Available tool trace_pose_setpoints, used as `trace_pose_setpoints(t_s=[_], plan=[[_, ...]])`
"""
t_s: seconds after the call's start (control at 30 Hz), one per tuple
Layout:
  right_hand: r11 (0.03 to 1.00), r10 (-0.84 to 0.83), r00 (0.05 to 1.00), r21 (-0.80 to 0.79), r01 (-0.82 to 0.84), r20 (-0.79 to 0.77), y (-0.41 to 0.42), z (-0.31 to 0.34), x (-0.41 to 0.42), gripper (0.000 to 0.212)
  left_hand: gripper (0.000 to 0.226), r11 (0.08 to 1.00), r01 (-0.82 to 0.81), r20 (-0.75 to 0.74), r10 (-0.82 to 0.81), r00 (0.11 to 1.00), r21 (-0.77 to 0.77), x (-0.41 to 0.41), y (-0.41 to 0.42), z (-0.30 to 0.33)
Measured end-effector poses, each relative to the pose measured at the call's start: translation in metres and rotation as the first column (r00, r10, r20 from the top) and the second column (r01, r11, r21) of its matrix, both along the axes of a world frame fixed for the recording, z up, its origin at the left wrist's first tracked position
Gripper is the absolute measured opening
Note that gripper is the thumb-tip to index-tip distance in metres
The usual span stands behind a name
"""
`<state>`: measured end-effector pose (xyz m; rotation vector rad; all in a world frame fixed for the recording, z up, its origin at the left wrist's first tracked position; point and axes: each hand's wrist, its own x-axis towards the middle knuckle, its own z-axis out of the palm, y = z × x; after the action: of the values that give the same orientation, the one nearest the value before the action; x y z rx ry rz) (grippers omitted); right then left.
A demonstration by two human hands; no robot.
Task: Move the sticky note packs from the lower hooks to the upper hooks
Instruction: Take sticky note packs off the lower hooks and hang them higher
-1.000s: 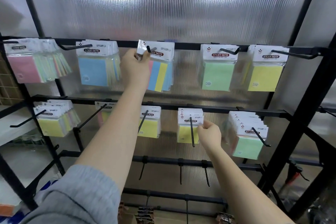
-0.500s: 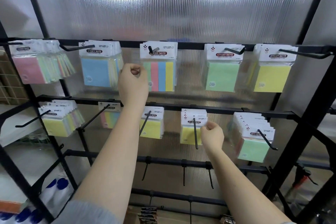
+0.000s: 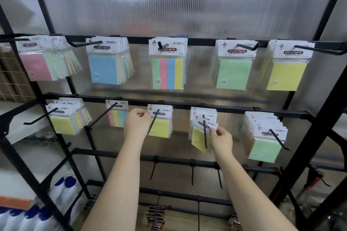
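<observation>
Sticky note packs hang on two rows of black hooks. My right hand (image 3: 220, 138) pinches the header card of a yellow pack (image 3: 199, 138), pulled forward and tilted along its lower hook (image 3: 205, 133). More yellow packs (image 3: 197, 116) stay behind it. My left hand (image 3: 136, 124) is loosely closed and holds nothing, just left of another yellow pack (image 3: 161, 124) on the neighbouring lower hook. Above, a striped four-colour pack (image 3: 167, 65) hangs on an upper hook (image 3: 161, 45).
The upper row also holds pink (image 3: 35, 62), blue (image 3: 104, 65), green (image 3: 233, 71) and yellow (image 3: 286, 73) packs. The lower row has a yellow stack (image 3: 62, 122), a pastel pack (image 3: 118, 116) and a green stack (image 3: 264, 142). Bare hooks (image 3: 192, 172) sit below. White bottles (image 3: 62, 189) stand at the lower left.
My left hand let go of the striped pack on the upper hook and dropped to the lower row. My right hand slid the front yellow pack forward along its hook.
</observation>
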<state>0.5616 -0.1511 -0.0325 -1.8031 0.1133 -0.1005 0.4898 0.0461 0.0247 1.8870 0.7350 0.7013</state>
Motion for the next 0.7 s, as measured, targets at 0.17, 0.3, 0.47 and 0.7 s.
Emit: trace_pose_setpoints(t_s=[0.17, 0.3, 0.47, 0.7], plan=[[0.999, 0.004, 0.999, 0.04, -0.002, -0.054, -0.002, 0.005, -0.015, 0.018, 0.016, 1.0, 0.025, -0.021, -0.025, 0.999, -0.018, -0.003, 0.007, -0.013], [1.0, 0.019, 1.0, -0.015, -0.02, -0.022, -0.007, 0.009, -0.027, 0.024, 0.017, 0.999, 0.034, -0.032, -0.035, 0.999, -0.024, -0.007, 0.005, -0.02], [0.996, 0.015, 0.999, -0.09, -0.012, 0.035, -0.011, 0.012, -0.045, 0.02, 0.019, 0.999, 0.042, -0.033, -0.042, 0.999, -0.016, -0.008, 0.006, -0.023], [0.956, 0.046, 0.994, -0.293, -0.015, 0.099, -0.018, 0.027, -0.064, 0.032, 0.021, 0.996, 0.062, -0.036, -0.064, 0.997, -0.057, -0.005, 0.008, -0.025]])
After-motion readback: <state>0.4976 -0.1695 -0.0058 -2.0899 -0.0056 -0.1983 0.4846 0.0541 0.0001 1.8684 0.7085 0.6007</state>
